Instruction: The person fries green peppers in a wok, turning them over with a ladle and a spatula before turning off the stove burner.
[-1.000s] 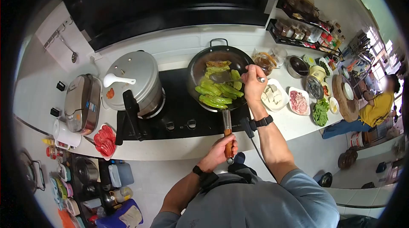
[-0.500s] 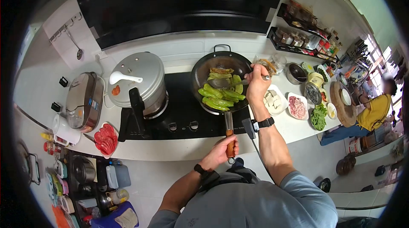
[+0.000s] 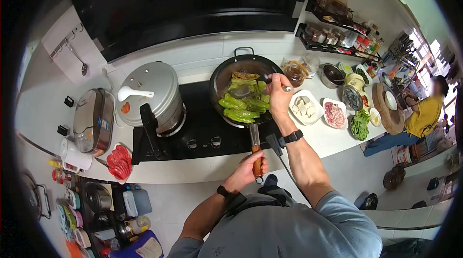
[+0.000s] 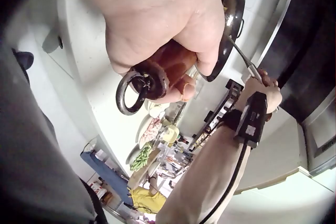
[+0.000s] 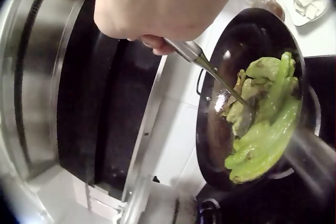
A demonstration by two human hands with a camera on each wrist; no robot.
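Observation:
My left hand (image 3: 244,171) grips the wooden handle (image 3: 257,162) of a dark wok (image 3: 221,80) on the stove. In the left wrist view its fingers wrap round that handle (image 4: 173,66), above a metal ring. With my right hand (image 3: 279,95) I hold a metal ladle (image 5: 210,68) over the wok's right side. The ladle's bowl rests among green peppers (image 5: 275,124), some of them browned, as the right wrist view shows. Most of the peppers (image 3: 241,109) lie in the near half of the wok.
Left of the wok stands a large pot (image 3: 156,89) with a white spoon on its lid. On the counter (image 3: 193,173) are sliced red meat (image 3: 119,162) at left, and tofu (image 3: 305,107), pale meat (image 3: 335,115) and green vegetables (image 3: 360,124) at right. A person in yellow (image 3: 424,118) stands far right.
The ladle and my right hand have shifted slightly over the wok, and the ladle's bowl now sits lower among the peppers. My left hand keeps its grip. The head view has swung a little.

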